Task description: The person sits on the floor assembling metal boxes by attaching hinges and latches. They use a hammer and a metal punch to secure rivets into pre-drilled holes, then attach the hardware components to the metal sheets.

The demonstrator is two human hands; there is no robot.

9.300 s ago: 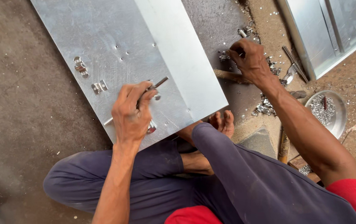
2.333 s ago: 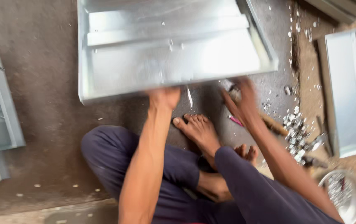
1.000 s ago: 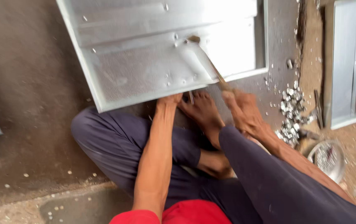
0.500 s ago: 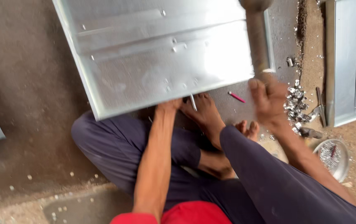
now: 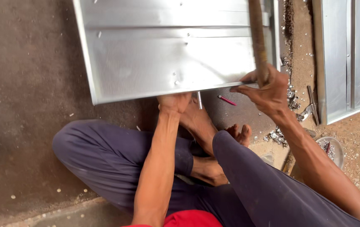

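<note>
The person sits cross-legged on the brown dirt floor (image 5: 28,84), dark blue trousers (image 5: 117,159) nearest the camera and bare feet tucked under the front edge of a large shiny sheet-metal panel (image 5: 167,59) with folded rims. The left hand (image 5: 174,102) reaches under that front edge, fingers curled beneath the sheet so that whether they grip it cannot be told; a short thin metal pin (image 5: 199,100) stands just beside this hand. The right hand (image 5: 266,92) has its fingers wrapped tightly round a worn wooden handle (image 5: 257,38) that rises over the panel's right part, its head out of view. A small pink stick (image 5: 227,100) lies on the floor between the hands. Farther right sit loose silver fittings (image 5: 277,135), a round metal bowl (image 5: 335,153), and another grey metal panel (image 5: 348,59).
</note>
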